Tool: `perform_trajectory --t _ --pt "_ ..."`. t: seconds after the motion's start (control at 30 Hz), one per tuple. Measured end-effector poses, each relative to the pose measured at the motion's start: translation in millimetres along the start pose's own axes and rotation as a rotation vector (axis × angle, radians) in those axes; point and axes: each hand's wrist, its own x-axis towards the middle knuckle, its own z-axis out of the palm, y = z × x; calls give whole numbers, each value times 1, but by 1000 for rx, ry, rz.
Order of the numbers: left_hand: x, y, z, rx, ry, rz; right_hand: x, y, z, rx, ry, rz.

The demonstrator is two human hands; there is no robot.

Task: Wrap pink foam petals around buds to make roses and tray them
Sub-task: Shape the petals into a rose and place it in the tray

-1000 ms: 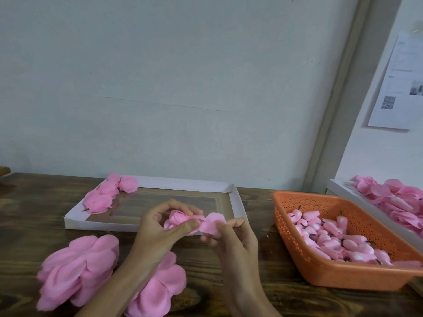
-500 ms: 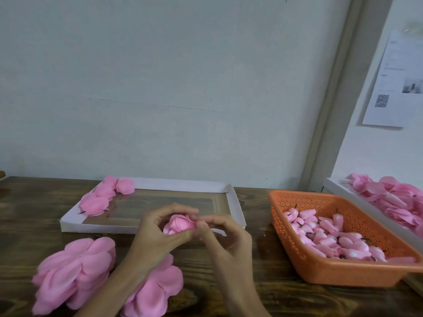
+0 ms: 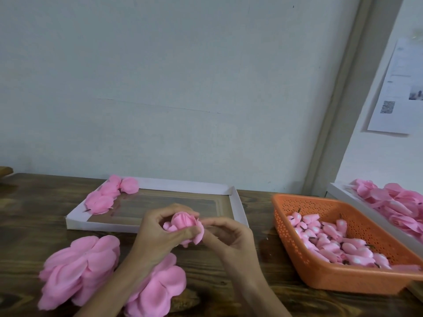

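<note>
From my remote seat I see the half-made rose [image 3: 185, 226] held above the table [image 3: 34, 216], just in front of the near edge of the white tray [image 3: 239, 202]. The left hand [image 3: 158, 236] grips it, thumb and fingers curled round its base and left side. The right hand [image 3: 231, 239] pinches the outer petal at the rose's right edge between thumb and curled fingertips. A few finished roses [image 3: 107, 197] sit in the tray's far-left corner, and the rest of its floor shows bare. Two stacks of petals [image 3: 80, 268] lie near left on the table, one partly under the left forearm. A strip of bare wood separates the right hand from the left rim of the orange basket [image 3: 320, 279], which holds the buds [image 3: 332, 239]. Just right of the basket, a second white tray [image 3: 338, 191] carries more roses and runs off the right edge of view. A sheet of paper [image 3: 398, 88] hangs on the far-right wall.
</note>
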Motion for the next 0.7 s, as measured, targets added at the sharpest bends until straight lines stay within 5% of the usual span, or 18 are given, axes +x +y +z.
perform_trajectory --t 0.3,0.7 --pt "-11 3 18 -138 -53 -107 -1 15 6 -24 58 -73" --pt "-1 -15 22 -151 -37 -197 -2 27 9 -159 -78 26"
